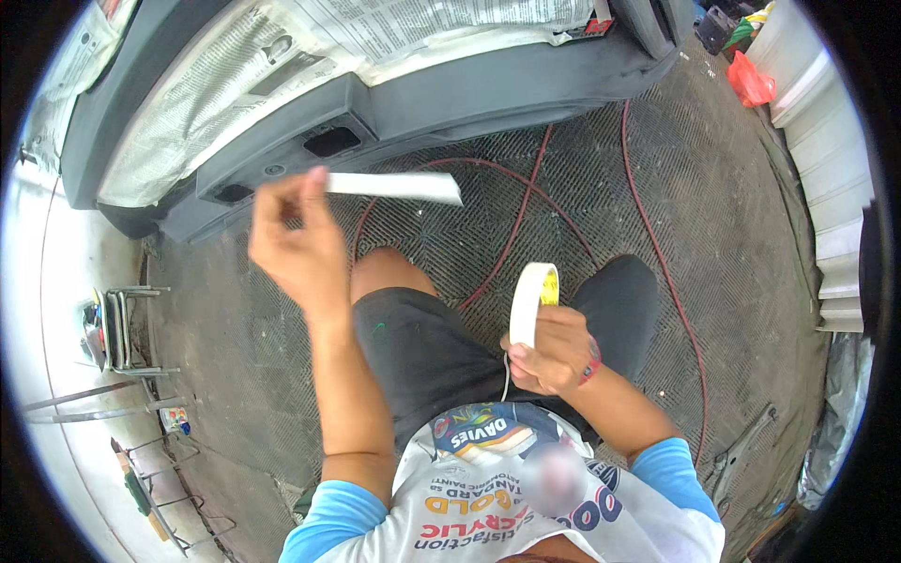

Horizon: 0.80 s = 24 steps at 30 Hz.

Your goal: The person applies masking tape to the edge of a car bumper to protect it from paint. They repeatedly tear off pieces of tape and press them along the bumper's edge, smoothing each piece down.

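Note:
My left hand (298, 242) is raised in front of the car panel, its thumb and fingers pinching one end of a strip of white masking tape (399, 186). The strip stretches out to the right with its other end free. In my right hand (554, 352), above my thigh, is a roll of masking tape (526, 305), white outside with a yellow core; my fingers are closed around its lower part. Strip and roll are apart. Beyond my left hand, the dark grey car panel (450, 98) has a rectangular opening and sheets of newspaper (282, 75) covering its inner area.
A dark red hose (648, 206) loops over the ribbed dark floor mat (469, 220). At the left stand a metal-framed chair (117, 319) and a rack (160, 483). A red plastic bag (751, 83) lies by the corrugated wall (817, 141) on the right.

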Available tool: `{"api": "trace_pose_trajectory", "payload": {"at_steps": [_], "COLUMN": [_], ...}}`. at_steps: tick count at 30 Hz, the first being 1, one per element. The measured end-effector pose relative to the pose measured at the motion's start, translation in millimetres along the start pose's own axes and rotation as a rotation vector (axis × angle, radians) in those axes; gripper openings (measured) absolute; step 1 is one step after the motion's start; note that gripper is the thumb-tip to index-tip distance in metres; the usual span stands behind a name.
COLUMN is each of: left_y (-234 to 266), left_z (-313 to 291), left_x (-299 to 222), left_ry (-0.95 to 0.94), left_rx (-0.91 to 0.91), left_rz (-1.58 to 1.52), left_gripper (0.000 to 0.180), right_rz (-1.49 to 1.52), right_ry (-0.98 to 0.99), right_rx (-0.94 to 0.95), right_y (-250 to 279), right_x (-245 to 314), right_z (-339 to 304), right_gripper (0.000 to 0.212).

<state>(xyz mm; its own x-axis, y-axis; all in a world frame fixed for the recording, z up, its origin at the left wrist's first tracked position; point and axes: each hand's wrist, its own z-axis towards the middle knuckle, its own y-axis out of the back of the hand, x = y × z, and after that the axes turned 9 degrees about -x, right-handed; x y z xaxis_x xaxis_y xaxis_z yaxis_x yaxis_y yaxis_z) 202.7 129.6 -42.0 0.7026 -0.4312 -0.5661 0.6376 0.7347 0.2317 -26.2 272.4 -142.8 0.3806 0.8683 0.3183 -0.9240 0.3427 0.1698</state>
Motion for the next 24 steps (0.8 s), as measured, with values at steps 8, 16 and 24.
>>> {"api": "trace_pose_trajectory", "payload": {"at_steps": [8,16,24], "left_y": [13,-24,-63], "left_z": [-1,20,41], "left_x": [-49,-31,-8], "left_ry": [-0.166,-0.067,-0.314], "left_rx": [0.629,0.281,0.293], "left_rz": [-0.475,-0.374,0.124], "left_gripper": [0.043,0.014,0.015], "right_rz": [0.048,0.024,-0.462], "right_ry": [-0.646,-0.937,-0.592], "right_rx": [-0.141,-0.162,-0.426], "right_y": [-11,-19,-44], "right_x": [-30,-69,-137], "right_z": [87,110,149], "right_gripper": [0.054,0.018,0.033]}}
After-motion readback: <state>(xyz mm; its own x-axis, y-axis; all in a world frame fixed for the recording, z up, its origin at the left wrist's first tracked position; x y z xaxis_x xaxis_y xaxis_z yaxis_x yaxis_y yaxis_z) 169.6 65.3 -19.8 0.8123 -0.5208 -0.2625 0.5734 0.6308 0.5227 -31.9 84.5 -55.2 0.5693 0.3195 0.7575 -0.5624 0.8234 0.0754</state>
